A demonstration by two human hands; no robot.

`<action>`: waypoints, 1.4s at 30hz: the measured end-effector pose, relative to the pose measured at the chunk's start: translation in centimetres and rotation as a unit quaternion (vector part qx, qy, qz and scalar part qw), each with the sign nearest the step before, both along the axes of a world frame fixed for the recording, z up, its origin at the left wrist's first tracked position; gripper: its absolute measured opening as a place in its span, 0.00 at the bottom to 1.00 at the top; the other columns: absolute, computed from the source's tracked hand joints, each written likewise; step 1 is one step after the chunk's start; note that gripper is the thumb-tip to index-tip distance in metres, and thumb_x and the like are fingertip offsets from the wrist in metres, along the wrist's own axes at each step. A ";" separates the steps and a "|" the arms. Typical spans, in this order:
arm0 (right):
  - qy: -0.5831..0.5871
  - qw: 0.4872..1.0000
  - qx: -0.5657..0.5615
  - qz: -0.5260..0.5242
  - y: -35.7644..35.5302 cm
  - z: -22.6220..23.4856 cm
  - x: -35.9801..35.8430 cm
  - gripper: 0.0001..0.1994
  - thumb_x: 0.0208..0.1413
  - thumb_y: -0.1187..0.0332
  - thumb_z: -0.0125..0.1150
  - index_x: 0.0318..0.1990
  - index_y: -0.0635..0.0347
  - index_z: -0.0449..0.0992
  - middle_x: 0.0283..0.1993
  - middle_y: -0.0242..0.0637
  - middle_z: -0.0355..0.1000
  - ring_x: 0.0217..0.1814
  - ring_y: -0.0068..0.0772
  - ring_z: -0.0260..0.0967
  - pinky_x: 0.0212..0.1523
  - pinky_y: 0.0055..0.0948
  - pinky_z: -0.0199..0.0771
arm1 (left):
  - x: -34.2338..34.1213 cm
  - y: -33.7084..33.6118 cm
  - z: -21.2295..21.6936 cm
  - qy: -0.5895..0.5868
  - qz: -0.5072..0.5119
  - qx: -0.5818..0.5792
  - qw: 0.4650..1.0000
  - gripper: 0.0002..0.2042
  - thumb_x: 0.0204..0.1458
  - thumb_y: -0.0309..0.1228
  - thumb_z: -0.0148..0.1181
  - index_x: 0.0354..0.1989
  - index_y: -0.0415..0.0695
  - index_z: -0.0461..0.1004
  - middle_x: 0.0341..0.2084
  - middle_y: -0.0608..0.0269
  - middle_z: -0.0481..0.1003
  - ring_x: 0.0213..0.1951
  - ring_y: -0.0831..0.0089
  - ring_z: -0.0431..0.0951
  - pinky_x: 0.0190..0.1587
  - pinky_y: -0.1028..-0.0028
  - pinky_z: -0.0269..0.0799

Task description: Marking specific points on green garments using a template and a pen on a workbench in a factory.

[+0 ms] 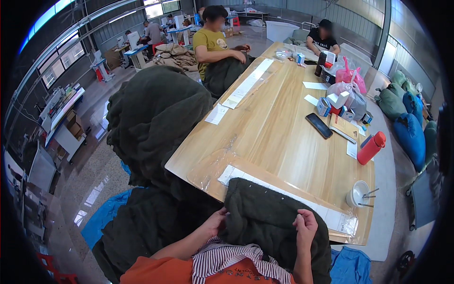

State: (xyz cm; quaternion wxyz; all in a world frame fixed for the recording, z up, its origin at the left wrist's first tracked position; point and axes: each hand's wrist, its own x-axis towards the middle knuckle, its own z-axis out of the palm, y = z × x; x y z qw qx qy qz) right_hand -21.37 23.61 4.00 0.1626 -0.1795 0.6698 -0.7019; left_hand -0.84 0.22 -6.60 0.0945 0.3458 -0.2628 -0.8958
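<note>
Your left hand (217, 223) pinches the edge of a dark green cloth (262, 208) draped over the near edge of the counter (265, 151); your right hand (306, 225) is curled above it, its grip too unclear to tell. Rightward, a white tub (352, 199) holds thin sticks (372, 191). Beyond it are a capped red bottle (370, 150) and bulging plastic bags (351, 76), contents hidden.

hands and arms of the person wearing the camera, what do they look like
The left hand and right hand wear no gloves, and both forearms are bare. The left arm comes out of a plain, loose orange sleeve; the right sleeve is hard to make out. No watch or bracelet shows.
</note>
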 end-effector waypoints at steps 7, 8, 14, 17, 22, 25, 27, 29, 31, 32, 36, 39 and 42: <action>-0.041 0.998 0.028 0.043 0.6 -0.2 1.0 0.08 0.59 0.78 0.57 0.46 0.65 0.75 0.27 0.26 0.70 0.27 0.13 0.67 0.26 0.13 0.62 | 2.2 0.1 4.4 -0.077 -0.089 -0.466 0.877 0.14 0.60 0.22 0.55 0.54 0.35 0.73 0.47 0.61 0.78 0.47 0.76 0.77 0.51 0.74 0.73; -0.050 0.996 0.051 0.045 0.6 0.2 1.3 0.09 0.59 0.79 0.58 0.46 0.65 0.75 0.28 0.26 0.70 0.28 0.13 0.67 0.27 0.13 0.63 | 2.5 -0.1 5.7 -0.107 -0.096 -0.520 0.842 0.14 0.61 0.23 0.54 0.54 0.34 0.73 0.48 0.61 0.78 0.47 0.77 0.76 0.51 0.74 0.73; -0.061 0.969 0.009 0.240 -1.2 5.6 4.6 0.24 0.51 0.78 0.68 0.57 0.66 0.70 0.40 0.35 0.75 0.32 0.17 0.70 0.36 0.17 0.71 | -1.2 -1.3 15.4 0.128 0.000 -0.382 0.915 0.13 0.63 0.27 0.53 0.55 0.36 0.71 0.43 0.66 0.76 0.44 0.78 0.75 0.48 0.76 0.72; 0.135 0.964 0.085 0.211 -3.9 7.1 6.0 0.33 0.47 0.70 0.75 0.60 0.67 0.66 0.46 0.45 0.75 0.36 0.33 0.76 0.37 0.26 0.75 | -5.1 0.1 19.2 0.146 -0.144 -0.527 0.825 0.08 0.60 0.28 0.58 0.43 0.38 0.73 0.34 0.63 0.76 0.37 0.80 0.74 0.41 0.77 0.72; 0.141 0.969 0.076 0.188 -5.5 6.6 5.2 0.13 0.51 0.77 0.61 0.46 0.68 0.74 0.44 0.44 0.77 0.46 0.35 0.77 0.45 0.29 0.76 | -9.1 3.1 21.8 0.199 -0.223 -0.696 0.653 0.10 0.54 0.32 0.65 0.37 0.39 0.73 0.25 0.55 0.73 0.30 0.75 0.76 0.35 0.71 0.71; -0.022 0.995 -0.041 0.091 -3.8 7.7 3.7 0.11 0.53 0.83 0.56 0.44 0.65 0.74 0.44 0.35 0.76 0.46 0.27 0.75 0.46 0.26 0.76 | -9.8 2.5 21.1 0.205 -0.258 -0.558 0.761 0.14 0.51 0.33 0.69 0.40 0.38 0.74 0.29 0.57 0.78 0.33 0.77 0.78 0.39 0.72 0.73; -0.080 0.973 -0.209 0.053 -2.4 9.9 1.8 0.12 0.54 0.84 0.56 0.45 0.63 0.72 0.45 0.36 0.75 0.46 0.27 0.75 0.47 0.26 0.77 | -10.4 1.5 19.9 0.232 -0.337 -0.422 0.809 0.18 0.49 0.34 0.71 0.44 0.36 0.74 0.32 0.60 0.80 0.35 0.79 0.76 0.41 0.72 0.73; -0.022 0.963 -0.268 0.008 -1.5 12.8 -0.1 0.09 0.57 0.82 0.55 0.44 0.62 0.70 0.43 0.38 0.75 0.45 0.28 0.75 0.48 0.29 0.79 | -11.2 1.3 18.4 0.250 -0.413 -0.379 0.790 0.19 0.49 0.33 0.71 0.46 0.34 0.77 0.35 0.58 0.82 0.38 0.76 0.80 0.44 0.73 0.74; 0.009 0.952 -0.306 -0.010 -1.5 15.6 -2.3 0.09 0.61 0.77 0.53 0.48 0.65 0.72 0.46 0.41 0.76 0.46 0.32 0.76 0.48 0.31 0.79 | -12.3 1.3 17.2 0.203 -0.516 -0.470 0.687 0.19 0.49 0.33 0.71 0.46 0.34 0.78 0.35 0.57 0.82 0.38 0.74 0.80 0.45 0.73 0.74; 0.019 0.949 -0.311 -0.037 -1.8 16.9 -3.5 0.11 0.63 0.74 0.53 0.51 0.66 0.71 0.48 0.42 0.76 0.47 0.34 0.77 0.48 0.32 0.79 | -12.7 1.8 16.9 0.169 -0.536 -0.485 0.670 0.19 0.51 0.38 0.70 0.42 0.33 0.79 0.34 0.53 0.82 0.37 0.71 0.81 0.45 0.72 0.74; 0.113 0.935 -0.320 -0.107 -4.1 23.1 -11.7 0.18 0.67 0.66 0.49 0.58 0.69 0.70 0.51 0.46 0.75 0.48 0.37 0.77 0.51 0.37 0.79 | -15.2 4.0 18.5 0.198 -0.479 -0.563 0.643 0.26 0.56 0.48 0.62 0.46 0.33 0.77 0.35 0.56 0.82 0.34 0.67 0.81 0.39 0.68 0.75; 0.203 0.934 -0.275 -0.103 -7.8 28.1 -19.1 0.17 0.66 0.67 0.49 0.58 0.68 0.70 0.50 0.45 0.76 0.50 0.37 0.76 0.53 0.34 0.78 | -18.4 4.3 22.9 0.215 -0.361 -0.445 0.791 0.26 0.61 0.52 0.56 0.47 0.36 0.76 0.33 0.62 0.81 0.28 0.68 0.79 0.31 0.68 0.75; 0.267 0.946 -0.184 0.012 -13.2 30.2 -24.1 0.17 0.64 0.72 0.51 0.58 0.66 0.70 0.51 0.43 0.75 0.51 0.35 0.75 0.53 0.31 0.76 | -24.3 3.2 27.1 0.268 -0.261 -0.160 0.913 0.20 0.61 0.51 0.57 0.42 0.43 0.77 0.30 0.66 0.80 0.26 0.74 0.79 0.24 0.73 0.73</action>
